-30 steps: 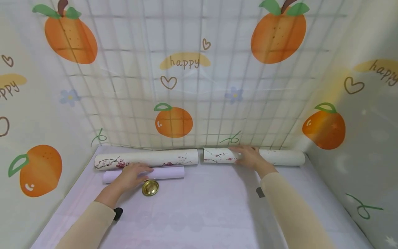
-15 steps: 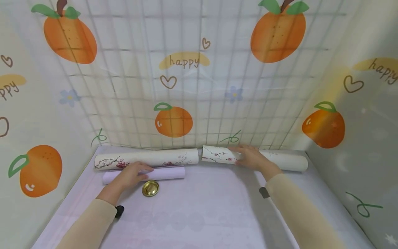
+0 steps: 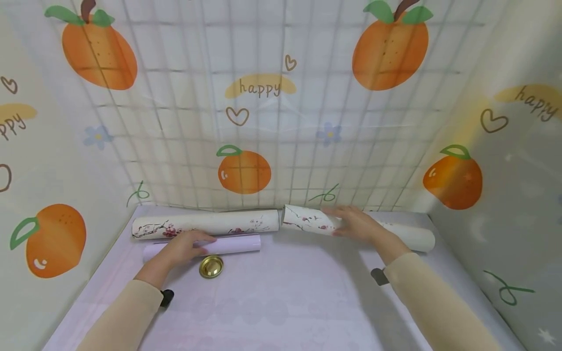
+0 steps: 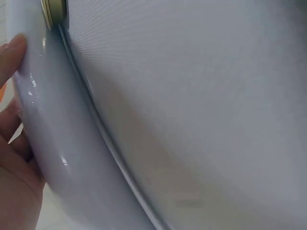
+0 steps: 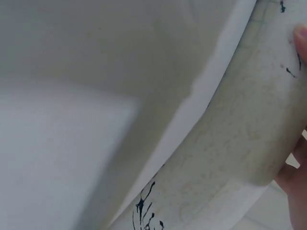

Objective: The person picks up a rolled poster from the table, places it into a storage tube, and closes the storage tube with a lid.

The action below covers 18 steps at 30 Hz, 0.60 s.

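Observation:
In the head view, my right hand grips a white roll printed with dark branches and pink blossoms. This roll slants, its right end nearer to me than its left. The right wrist view shows the thumb on one side of it and fingers on the other. My left hand holds a thinner, plain lilac-white roll. Its glossy surface fills the left part of the left wrist view, with thumb and fingers round its edge. A second blossom-printed roll lies just behind the plain one.
A small round gold dish lies in front of the plain roll. The lilac table covering meets a back curtain printed with oranges, right behind the rolls. Side curtains bound the table left and right.
The right hand's roll has turned: its right end has come toward me and its left end has shifted slightly back and left. The left hand and the plain roll have hardly moved.

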{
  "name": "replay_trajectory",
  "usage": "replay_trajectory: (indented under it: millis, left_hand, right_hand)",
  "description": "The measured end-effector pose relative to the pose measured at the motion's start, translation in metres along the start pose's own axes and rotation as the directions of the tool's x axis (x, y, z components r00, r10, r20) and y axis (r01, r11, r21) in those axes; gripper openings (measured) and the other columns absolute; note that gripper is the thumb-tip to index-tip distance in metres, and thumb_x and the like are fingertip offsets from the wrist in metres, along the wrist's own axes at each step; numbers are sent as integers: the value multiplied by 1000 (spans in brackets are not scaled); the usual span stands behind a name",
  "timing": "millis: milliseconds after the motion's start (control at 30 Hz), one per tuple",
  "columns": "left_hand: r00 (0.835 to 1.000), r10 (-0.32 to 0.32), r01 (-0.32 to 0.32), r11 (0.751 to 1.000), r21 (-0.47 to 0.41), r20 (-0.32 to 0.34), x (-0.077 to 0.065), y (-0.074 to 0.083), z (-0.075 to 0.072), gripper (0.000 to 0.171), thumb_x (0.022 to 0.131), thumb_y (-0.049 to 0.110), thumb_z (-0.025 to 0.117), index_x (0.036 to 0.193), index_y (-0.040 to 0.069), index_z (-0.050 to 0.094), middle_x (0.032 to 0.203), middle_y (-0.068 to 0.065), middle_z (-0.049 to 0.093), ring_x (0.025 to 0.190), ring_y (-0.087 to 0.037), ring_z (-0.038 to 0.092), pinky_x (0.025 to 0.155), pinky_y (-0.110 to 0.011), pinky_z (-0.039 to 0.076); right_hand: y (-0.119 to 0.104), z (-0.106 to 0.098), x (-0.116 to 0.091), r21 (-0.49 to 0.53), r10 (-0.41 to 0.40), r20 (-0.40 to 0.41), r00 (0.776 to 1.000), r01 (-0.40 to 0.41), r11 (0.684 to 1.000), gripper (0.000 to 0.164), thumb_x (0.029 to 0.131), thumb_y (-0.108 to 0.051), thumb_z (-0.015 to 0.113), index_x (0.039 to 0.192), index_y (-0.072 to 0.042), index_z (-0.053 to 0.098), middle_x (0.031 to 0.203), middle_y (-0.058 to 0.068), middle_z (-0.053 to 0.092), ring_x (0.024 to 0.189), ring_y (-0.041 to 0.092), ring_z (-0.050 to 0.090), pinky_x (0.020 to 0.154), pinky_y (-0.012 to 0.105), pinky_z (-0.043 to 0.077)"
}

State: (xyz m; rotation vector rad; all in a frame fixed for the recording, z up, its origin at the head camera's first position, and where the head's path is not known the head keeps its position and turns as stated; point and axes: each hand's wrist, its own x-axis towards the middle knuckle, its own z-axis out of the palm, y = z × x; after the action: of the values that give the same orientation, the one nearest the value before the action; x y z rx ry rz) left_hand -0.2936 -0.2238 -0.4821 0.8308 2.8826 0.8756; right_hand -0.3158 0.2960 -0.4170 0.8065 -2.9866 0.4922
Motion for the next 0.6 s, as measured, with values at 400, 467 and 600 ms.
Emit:
replay_trajectory:
  millis: [400, 467, 600]
  left_hand:
    - [1000, -23, 23, 1000, 7, -10, -10, 10, -7, 37, 92, 13, 73, 129, 16, 70, 133, -10, 64, 127, -34, 55, 107, -53, 42]
    - [1000, -18, 18, 1000, 10, -14, -13, 13, -9, 39, 92, 14, 73, 130, 18, 69, 134, -9, 63, 127, -33, 55, 107, -53, 42]
    - [999, -12, 12, 1000, -2, -32, -18, 25, -14, 40, 93, 16, 73, 132, 21, 68, 134, -6, 63, 127, -31, 56, 106, -52, 44]
  right_hand:
    - [-9, -8, -18, -80, -26, -35, 999, 23, 997, 71, 86, -27, 81, 149, -24, 50, 145, 18, 52, 132, 46, 45, 102, 66, 40]
    - [-12, -8, -21, -83, -31, -41, 999, 28, 996, 70, 85, -27, 82, 149, -25, 51, 144, 18, 53, 131, 45, 45, 101, 66, 40]
    - [-17, -9, -27, -87, -34, -54, 998, 30, 996, 70, 85, -29, 82, 148, -26, 51, 142, 18, 54, 130, 45, 46, 99, 66, 42]
